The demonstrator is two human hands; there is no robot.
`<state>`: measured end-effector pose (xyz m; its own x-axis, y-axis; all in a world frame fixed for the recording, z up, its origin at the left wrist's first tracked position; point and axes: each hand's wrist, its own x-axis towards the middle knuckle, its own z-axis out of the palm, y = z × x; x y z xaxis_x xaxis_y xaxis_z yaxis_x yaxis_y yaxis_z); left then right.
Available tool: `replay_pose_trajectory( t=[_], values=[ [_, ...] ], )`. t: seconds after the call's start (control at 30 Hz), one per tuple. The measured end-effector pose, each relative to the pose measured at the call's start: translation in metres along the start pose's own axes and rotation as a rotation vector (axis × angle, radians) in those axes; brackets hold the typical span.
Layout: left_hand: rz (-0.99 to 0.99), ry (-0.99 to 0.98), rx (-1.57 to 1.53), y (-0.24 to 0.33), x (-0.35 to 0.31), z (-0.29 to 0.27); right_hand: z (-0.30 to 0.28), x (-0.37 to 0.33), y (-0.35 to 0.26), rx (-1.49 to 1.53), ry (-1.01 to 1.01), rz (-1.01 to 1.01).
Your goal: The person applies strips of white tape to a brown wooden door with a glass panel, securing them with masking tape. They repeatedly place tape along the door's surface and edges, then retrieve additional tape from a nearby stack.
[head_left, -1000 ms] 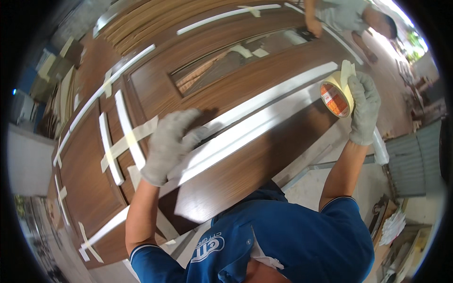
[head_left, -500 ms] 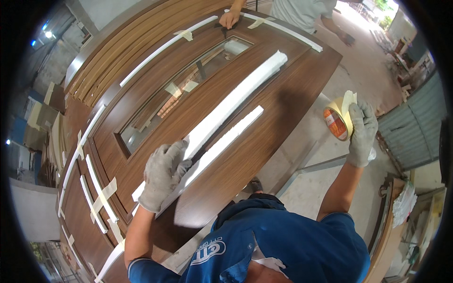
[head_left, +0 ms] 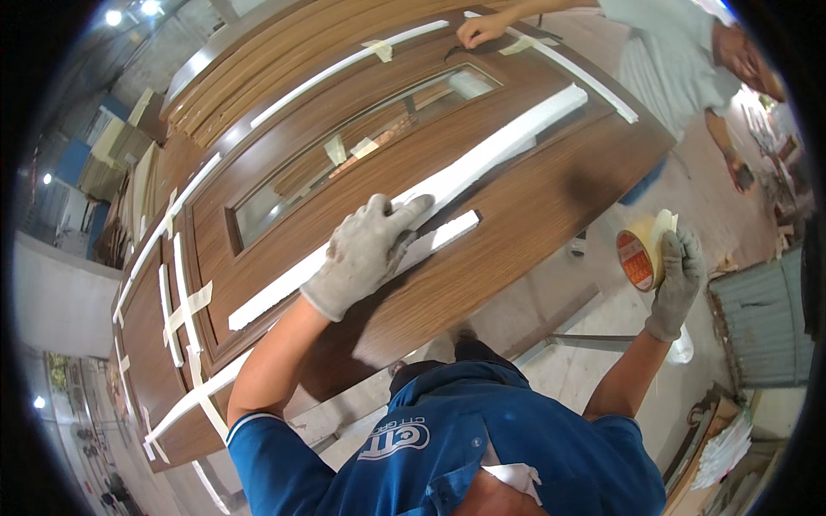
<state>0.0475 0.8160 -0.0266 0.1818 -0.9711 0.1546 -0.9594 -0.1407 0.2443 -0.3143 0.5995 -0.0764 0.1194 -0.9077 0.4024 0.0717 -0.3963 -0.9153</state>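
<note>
My left hand [head_left: 361,254], in a grey work glove, grips a long white foam strip [head_left: 495,155] lying lengthwise on a brown wood-grain door panel [head_left: 551,206]. Its fingers bend over the strip's near side. Beside it lies a shorter white strip [head_left: 447,234], partly hidden under that hand. Off the panel's right side, my gloved right hand [head_left: 678,284] holds a roll of cream masking tape [head_left: 641,254] with an orange-red printed inside. A loose tape end sticks up by the fingertips.
More white strips [head_left: 348,73] are taped along the panel's edges with cream tape [head_left: 200,298]. A glazed opening [head_left: 292,185] runs along the panel. Another person's hand [head_left: 482,32] rests at the far edge. Stacked brown panels [head_left: 224,82] stand behind.
My view has shifted, so the panel appears turned. My left hand has moved right along the long strip. The co-worker leans further into view. The right hand still holds the tape roll.
</note>
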Motion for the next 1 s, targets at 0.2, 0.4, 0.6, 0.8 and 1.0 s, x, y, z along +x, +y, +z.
replay_pose_trajectory(
  t=[0.2, 0.4, 0.6, 0.8, 1.0],
  values=[
    [0.017, 0.074, 0.199, -0.029, 0.032, 0.012, 0.007, 0.003, 0.013, -0.058, 0.002, -0.067],
    [-0.160, 0.108, 0.210, -0.113, 0.027, 0.011, 0.006, -0.002, 0.010, -0.107, 0.004, -0.046],
    [-0.214, 0.116, 0.317, -0.124, 0.025, 0.018, 0.015, -0.007, 0.006, -0.133, 0.029, -0.032],
    [0.002, -0.012, -0.172, -0.099, 0.001, 0.014, 0.040, -0.011, 0.003, -0.028, 0.002, 0.006],
    [-0.013, 0.115, -0.192, -0.097, -0.011, 0.008, 0.055, -0.012, 0.010, -0.008, 0.009, 0.033]
  ],
)
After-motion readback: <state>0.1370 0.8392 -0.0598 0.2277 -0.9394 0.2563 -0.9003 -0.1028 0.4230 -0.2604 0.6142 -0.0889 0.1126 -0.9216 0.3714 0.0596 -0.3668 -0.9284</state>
